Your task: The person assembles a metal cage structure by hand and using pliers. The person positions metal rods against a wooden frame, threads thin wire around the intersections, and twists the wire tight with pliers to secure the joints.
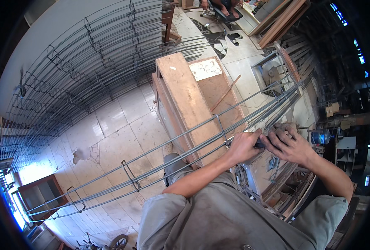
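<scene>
1 left hand (244,146), 1 right hand (289,143) beside 1 rebar frame (189,152)

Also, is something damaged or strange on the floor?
Yes. The pale square-tile floor has a jagged, brownish broken patch at left, between the stacked grey metal-rod cages and the single grey metal-rod cage. Cracks spread beside it, while many tiles look whole.

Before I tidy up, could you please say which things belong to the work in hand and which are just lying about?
Apparently in use:
long steel-rod frame near left hand and right hand
dark object between them, kind unclear

Seemingly lying about:
stacked rod frames
blue bottle
wheel
</scene>
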Available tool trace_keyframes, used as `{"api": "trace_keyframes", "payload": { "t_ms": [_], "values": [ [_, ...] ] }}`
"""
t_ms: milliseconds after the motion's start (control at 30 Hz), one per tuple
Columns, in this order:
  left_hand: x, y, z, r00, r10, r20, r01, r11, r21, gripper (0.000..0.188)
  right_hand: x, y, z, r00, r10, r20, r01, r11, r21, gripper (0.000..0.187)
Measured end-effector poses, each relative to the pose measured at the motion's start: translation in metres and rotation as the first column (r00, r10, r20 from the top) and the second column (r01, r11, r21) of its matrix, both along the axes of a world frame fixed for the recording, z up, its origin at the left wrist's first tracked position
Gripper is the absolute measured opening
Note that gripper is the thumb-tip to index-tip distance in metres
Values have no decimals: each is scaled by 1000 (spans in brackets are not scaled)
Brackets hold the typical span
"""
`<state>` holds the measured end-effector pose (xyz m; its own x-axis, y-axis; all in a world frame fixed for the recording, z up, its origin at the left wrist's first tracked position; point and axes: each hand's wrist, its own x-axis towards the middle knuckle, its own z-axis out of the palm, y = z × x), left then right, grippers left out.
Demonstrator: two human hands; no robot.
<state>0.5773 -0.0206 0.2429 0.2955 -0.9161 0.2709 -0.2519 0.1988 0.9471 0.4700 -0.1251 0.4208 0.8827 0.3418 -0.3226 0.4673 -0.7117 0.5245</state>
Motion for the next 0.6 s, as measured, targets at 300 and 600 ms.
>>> {"api": "trace_keyframes", "payload": {
  "t_ms": [300,600],
  "values": [
    [12,6,9,998,-68,14,68,998,-3,61,19,5,17,985,-92,-146,91,996,-14,57],
    [-23,9,3,993,41,107,-35,998,-61,61,35,13,20,337,-715,-613,940,226,253,51]
  ]
}}
